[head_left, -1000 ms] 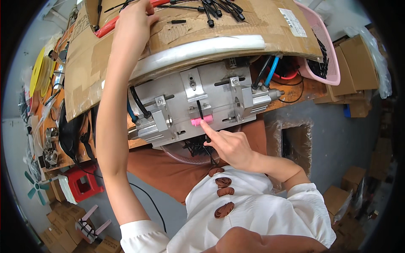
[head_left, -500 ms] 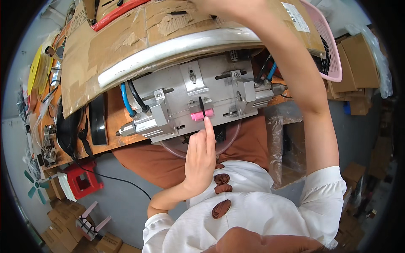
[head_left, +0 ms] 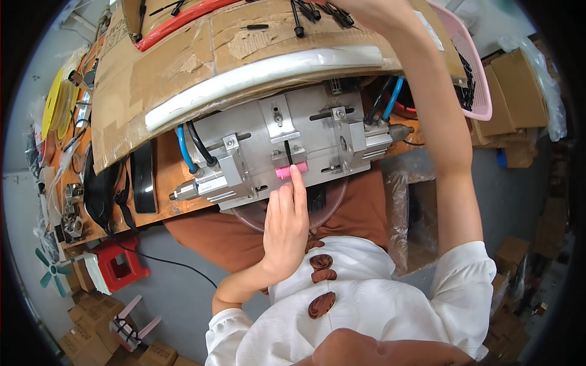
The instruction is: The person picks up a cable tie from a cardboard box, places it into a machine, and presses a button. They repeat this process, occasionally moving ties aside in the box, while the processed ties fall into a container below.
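My left hand reaches up to the front of a grey metal fixture. Its index finger is stretched out, the tip resting on a pink block and the lower end of a thin black rod. The other fingers bend loosely, with nothing seen in them. My right hand is at the top edge, over the cardboard and beside several loose black rod-like parts with thick ends. Its fingers are cut off by the frame, so any hold is hidden.
A cardboard cover edged with a white roll overhangs the fixture. Metal cylinders with blue hoses flank it. A pink basket of black parts stands right. A clear bowl sits on my lap; a red stool stands lower left.
My right hand has moved slightly up and right, uncovering the black parts on the cardboard. The left index fingertip has shifted slightly up and left, still at the pink block.
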Demonstrator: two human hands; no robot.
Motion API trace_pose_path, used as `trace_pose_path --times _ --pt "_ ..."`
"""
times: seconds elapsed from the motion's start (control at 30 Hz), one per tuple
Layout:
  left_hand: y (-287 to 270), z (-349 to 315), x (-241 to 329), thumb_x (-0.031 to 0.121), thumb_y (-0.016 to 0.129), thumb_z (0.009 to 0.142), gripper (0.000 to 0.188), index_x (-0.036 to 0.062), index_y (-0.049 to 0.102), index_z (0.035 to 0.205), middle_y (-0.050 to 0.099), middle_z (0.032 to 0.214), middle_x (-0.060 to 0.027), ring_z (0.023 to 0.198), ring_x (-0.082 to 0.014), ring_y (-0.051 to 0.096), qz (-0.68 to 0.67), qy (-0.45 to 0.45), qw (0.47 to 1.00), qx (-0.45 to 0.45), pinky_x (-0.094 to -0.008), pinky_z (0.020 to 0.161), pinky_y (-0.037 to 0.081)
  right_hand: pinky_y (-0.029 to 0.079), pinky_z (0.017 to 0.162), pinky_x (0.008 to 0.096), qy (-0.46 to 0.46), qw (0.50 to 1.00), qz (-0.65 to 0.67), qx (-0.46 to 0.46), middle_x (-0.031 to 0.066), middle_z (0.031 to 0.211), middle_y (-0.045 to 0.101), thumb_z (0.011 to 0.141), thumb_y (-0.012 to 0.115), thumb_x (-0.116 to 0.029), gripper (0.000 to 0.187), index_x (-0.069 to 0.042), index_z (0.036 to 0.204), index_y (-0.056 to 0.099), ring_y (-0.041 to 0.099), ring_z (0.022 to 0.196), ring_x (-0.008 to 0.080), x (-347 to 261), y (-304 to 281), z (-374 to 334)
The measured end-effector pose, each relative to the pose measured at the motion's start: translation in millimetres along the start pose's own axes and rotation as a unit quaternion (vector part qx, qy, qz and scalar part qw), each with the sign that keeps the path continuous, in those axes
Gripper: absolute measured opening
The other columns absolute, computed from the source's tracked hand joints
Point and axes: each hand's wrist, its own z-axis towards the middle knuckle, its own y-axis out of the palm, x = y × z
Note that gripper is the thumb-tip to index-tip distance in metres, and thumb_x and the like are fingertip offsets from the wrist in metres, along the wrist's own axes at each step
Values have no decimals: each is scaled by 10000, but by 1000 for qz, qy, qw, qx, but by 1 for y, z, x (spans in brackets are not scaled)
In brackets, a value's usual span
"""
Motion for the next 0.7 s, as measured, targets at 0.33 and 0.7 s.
trace_pose_path --times 0.33,0.7 --pt "-24 -5 1 -56 726 691 801 23 388 1414 527 1033 -120 898 -274 495 -121 -68 989 46 -364 776 433 493 631 341 -179 977 32 107 129 857 609 724 694 67 369 15 1076 596 591 735 267 19 115 -203" --pt "-28 -11 -7 -72 720 690 781 4 406 1401 508 985 -114 871 -266 481 -129 -69 986 76 -360 774 425 453 544 298 -124 985 -97 64 64 693 483 721 624 8 596 64 1299 491 505 611 177 26 163 -219"
